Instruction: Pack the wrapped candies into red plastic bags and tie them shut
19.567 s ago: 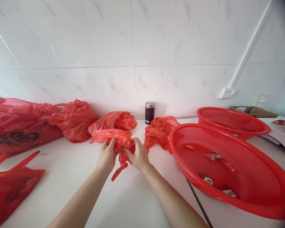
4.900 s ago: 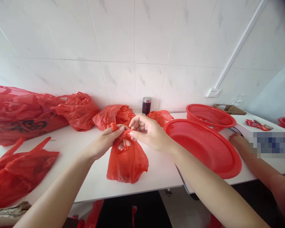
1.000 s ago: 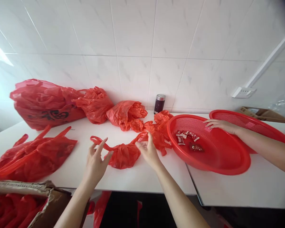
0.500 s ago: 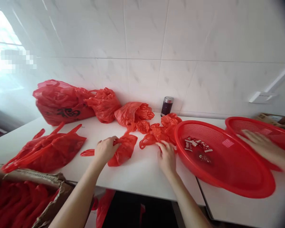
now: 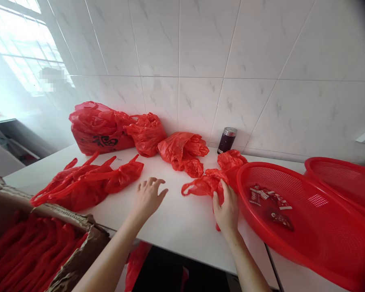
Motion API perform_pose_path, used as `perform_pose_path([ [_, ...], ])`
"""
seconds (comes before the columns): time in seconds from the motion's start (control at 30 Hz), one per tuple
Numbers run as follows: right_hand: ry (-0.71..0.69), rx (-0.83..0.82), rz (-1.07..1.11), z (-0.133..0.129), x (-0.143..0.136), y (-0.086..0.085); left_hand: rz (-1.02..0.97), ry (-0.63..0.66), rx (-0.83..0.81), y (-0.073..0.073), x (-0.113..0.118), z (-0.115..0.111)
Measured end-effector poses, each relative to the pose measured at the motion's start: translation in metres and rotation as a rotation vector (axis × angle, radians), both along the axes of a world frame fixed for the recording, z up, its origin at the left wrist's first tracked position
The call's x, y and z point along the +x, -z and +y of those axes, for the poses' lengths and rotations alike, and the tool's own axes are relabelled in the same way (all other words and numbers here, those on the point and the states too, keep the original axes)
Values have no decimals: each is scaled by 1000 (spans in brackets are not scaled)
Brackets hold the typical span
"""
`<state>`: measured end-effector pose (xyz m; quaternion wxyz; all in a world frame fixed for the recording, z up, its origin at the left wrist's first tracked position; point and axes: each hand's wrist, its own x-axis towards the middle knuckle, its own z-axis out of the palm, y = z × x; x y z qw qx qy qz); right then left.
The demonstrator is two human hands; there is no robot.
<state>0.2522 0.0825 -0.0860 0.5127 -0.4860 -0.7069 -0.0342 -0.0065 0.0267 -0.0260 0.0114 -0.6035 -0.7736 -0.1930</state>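
Note:
My left hand hovers over the white table, fingers apart and holding nothing. To its left, a small filled red bag lies against other red bags on the table. My right hand is at a crumpled red plastic bag, thumb and fingers closed round part of it, just left of a large red basket. Several wrapped pieces lie inside that basket.
Bulging red bags line the wall, with a dark flask to their right. A cardboard box of red bags stands at the lower left. Behind the large basket is a second red basket.
The small filled bag has gone from my left hand to the bags at the left, and that hand has opened. My right hand has closed on a crumpled bag. The other person's hand has left view.

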Motion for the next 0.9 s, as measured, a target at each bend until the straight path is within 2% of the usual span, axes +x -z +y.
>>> perform_pose_path([
  [0.1,-80,-5,103,-10,2,-22,-100,122,-62,18,17,3],
  [0.17,-145,-49,194,-19,1,-36,-174,197,-76,23,28,2],
  [0.27,-254,-154,368,-32,-5,-58,-345,304,-28,25,53,-3],
  [0.37,-371,-222,513,-45,-15,-78,-587,408,108,23,80,-6],
  [0.47,-437,-260,566,-55,-17,-92,-763,470,149,20,93,-2],
  [0.57,-353,-326,654,-59,-5,-101,-907,417,135,19,80,7],
  [0.67,-302,-384,882,-54,18,-110,-958,249,199,22,44,13],
  [0.77,-306,-354,1086,-47,42,-119,-943,86,289,20,9,14],
  [0.83,-297,-308,1134,-48,52,-124,-916,50,316,13,-1,16],
  [0.9,-295,-292,1130,-53,56,-129,-889,84,329,-1,3,26],
])
